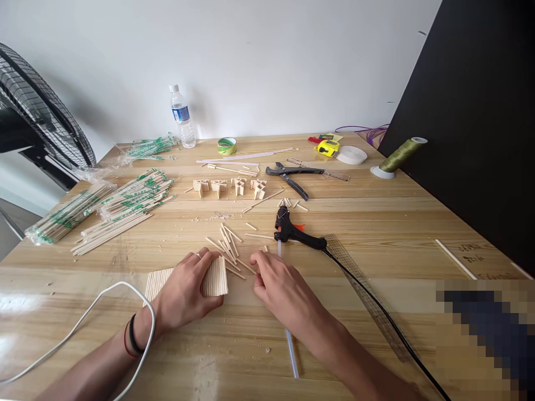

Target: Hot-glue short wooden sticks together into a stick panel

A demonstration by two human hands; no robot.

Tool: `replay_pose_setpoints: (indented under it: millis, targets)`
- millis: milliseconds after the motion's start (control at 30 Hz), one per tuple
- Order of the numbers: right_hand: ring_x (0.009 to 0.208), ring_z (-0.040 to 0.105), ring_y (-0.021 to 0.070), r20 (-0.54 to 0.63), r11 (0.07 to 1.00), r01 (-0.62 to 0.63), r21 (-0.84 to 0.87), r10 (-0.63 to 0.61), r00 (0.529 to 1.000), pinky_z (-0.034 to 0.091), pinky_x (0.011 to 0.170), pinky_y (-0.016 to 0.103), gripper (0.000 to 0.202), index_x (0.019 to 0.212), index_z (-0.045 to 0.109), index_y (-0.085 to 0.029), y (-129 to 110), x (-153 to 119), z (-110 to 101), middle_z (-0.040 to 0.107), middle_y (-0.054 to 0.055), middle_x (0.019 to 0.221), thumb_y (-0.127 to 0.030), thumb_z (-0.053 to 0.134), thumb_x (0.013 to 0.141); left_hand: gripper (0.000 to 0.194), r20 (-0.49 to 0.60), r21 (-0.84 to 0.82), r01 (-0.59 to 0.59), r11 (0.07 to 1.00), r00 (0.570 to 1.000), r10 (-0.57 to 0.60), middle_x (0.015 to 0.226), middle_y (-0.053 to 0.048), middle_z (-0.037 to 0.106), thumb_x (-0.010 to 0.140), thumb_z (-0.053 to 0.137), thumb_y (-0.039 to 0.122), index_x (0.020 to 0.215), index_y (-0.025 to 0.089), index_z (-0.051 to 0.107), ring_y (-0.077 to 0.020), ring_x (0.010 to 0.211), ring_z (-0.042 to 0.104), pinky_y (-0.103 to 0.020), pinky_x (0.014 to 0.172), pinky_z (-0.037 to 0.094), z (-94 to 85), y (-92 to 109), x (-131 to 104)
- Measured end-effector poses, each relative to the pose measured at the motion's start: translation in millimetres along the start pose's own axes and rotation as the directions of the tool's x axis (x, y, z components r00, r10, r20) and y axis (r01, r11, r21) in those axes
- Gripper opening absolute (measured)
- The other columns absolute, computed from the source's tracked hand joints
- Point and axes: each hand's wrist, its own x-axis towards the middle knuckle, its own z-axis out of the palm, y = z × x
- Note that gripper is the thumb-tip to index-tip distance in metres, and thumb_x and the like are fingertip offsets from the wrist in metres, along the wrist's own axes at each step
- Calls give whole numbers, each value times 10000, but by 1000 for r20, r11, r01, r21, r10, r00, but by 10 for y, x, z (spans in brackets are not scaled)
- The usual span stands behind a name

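Observation:
My left hand (188, 287) is closed over a panel of short wooden sticks (215, 277) laid side by side; thumb and fingers grip its two edges, and more of the panel shows left of the wrist. My right hand (276, 281) is pinched at the end of a short wooden stick (246, 265), its fingertips partly hidden. Just beyond both hands lies a loose pile of cut sticks (227, 242). A black hot glue gun (292, 229) rests past my right hand, with a clear glue stick (291, 353) running under that forearm.
Small star-shaped stick pieces (218, 188) stand in a row, near a cutter (292, 175). Bundled chopsticks (134, 197) lie left; a water bottle (182, 120) stands behind. A white cable (79, 323) loops over my left wrist. A clear ruler (368, 301) lies right, under the black cord (376, 298).

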Motion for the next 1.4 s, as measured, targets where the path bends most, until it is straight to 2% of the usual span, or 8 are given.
replay_pose_setpoints:
  millis: [233,400,500,600,833,933,1167,1400]
  targets:
    - [648,576,162,37,964,-35,262,27,999,452,627,278,357,1016,532,-190,-53,16,-101,565,-18,787,60,554,762,596,9,-3,5,1000,1000,-5,1088,-60,656,715,708,125,1269,215,506,-281,963,642,-422,864,534,14,-4,0]
    - [654,535,127,144,839,-108,533,36,989,446,641,237,514,1221,599,-213,-62,45,-205,513,-59,765,54,539,786,719,11,5,-48,999,999,48,1206,-84,649,772,744,187,1405,237,407,-302,1049,652,-458,933,525,27,-16,-14]
    - [658,523,121,146,777,-105,621,16,989,442,638,236,419,1137,652,-210,-66,49,-251,525,-53,762,22,526,811,756,16,6,-90,996,996,90,1285,-122,628,821,753,271,1451,218,338,-325,1109,648,-484,971,514,10,5,-28]
    - [695,548,132,134,750,-105,653,22,991,460,657,252,261,1024,653,-193,-61,43,-269,562,-33,783,-38,548,842,726,32,-24,-93,995,995,93,1269,-119,616,822,751,272,1423,213,348,-318,1101,641,-478,972,515,-20,34,-47]
    - [771,632,151,157,673,-152,723,54,986,522,748,275,209,1098,682,-209,13,64,-256,652,-16,854,-224,736,896,670,41,-74,-111,991,993,114,1212,-96,607,816,753,261,1376,228,388,-299,1074,632,-453,957,516,-72,69,-50]
    - [780,653,161,121,688,-111,717,34,992,530,771,288,168,1072,707,-220,41,73,-283,677,-11,843,-303,754,934,620,17,-73,-100,992,995,102,1197,-100,611,843,735,291,1365,220,409,-298,1058,636,-446,935,524,-69,53,-44]
    - [1236,632,289,-47,789,49,613,-25,999,481,1046,440,165,994,742,-249,79,69,-363,760,60,932,-411,732,963,596,14,-74,-90,993,996,92,1231,-117,614,862,721,320,1367,219,422,-313,1083,647,-464,945,528,-53,33,-26]
    - [1011,696,237,-13,748,76,659,-90,996,563,922,373,171,1039,738,-231,37,50,-440,705,24,871,-316,803,906,612,34,-55,-96,994,995,98,1226,-117,607,857,723,315,1381,197,429,-310,1077,646,-468,957,527,-55,43,-26]
